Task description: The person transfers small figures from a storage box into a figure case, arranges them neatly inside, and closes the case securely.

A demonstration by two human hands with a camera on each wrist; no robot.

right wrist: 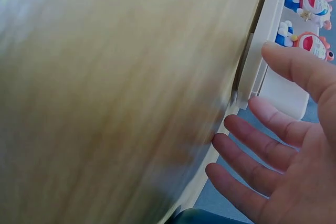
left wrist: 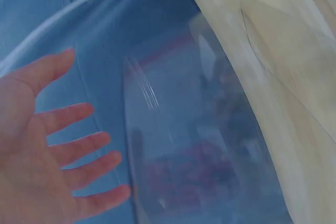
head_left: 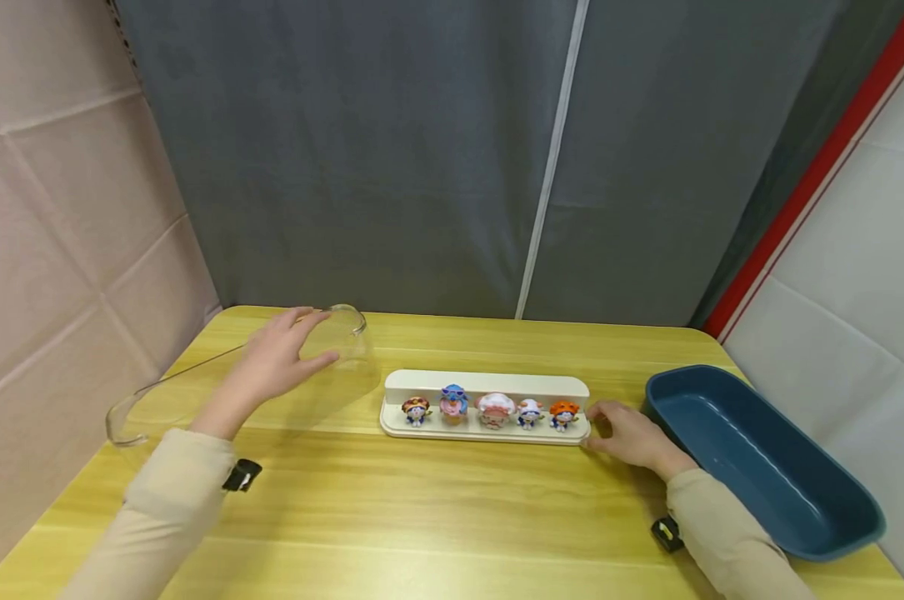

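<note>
A white display stand point(head_left: 489, 382) lies on the table with several small cartoon figurines point(head_left: 495, 410) standing in a row on it. My right hand point(head_left: 635, 433) is at the stand's right end. In the right wrist view its thumb point(right wrist: 299, 66) rests at the stand's edge beside an orange-hatted figurine point(right wrist: 313, 45), the other fingers extended and spread. To the left, a clear, curved plastic cover point(head_left: 339, 337) lies apart from the stand. Over that cover my left hand point(head_left: 275, 354) reaches with fingers spread, holding nothing. In the left wrist view, its little fingertip overlaps the cover's edge point(left wrist: 131, 166).
A deep blue rectangular tub point(head_left: 766, 467) stands at the table's right side, close to my right forearm. Grey curtain point(head_left: 377, 167) hangs behind the wooden table point(head_left: 452, 517). Pale cloth walls point(head_left: 62, 250) flank it on both sides.
</note>
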